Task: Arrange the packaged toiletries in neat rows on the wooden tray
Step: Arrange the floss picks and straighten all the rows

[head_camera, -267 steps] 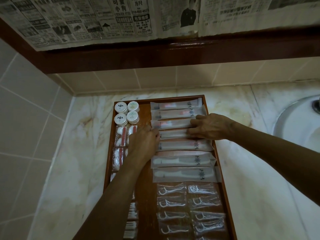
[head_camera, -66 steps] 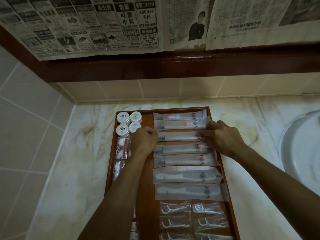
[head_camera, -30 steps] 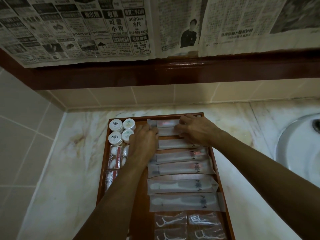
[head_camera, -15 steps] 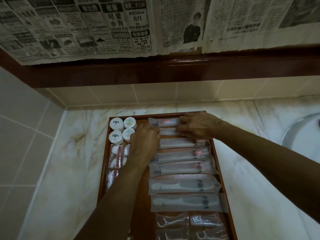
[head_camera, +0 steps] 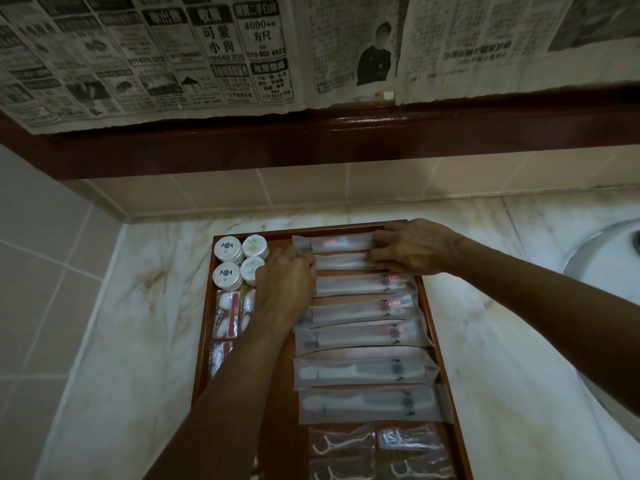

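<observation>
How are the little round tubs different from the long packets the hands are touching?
The round tubs are small lidded discs with printed logos; the long packets are flat, frosted sleeves lying crosswise. The tubs sit untouched in the wooden tray's far-left corner; the left hand and right hand touch the packets. Both lie in rows.

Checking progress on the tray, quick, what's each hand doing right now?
Left hand: fingers curled onto the left ends of the top long packets; a real grip cannot be told.
Right hand: fingers fairly straight, pressing their right ends.
</observation>
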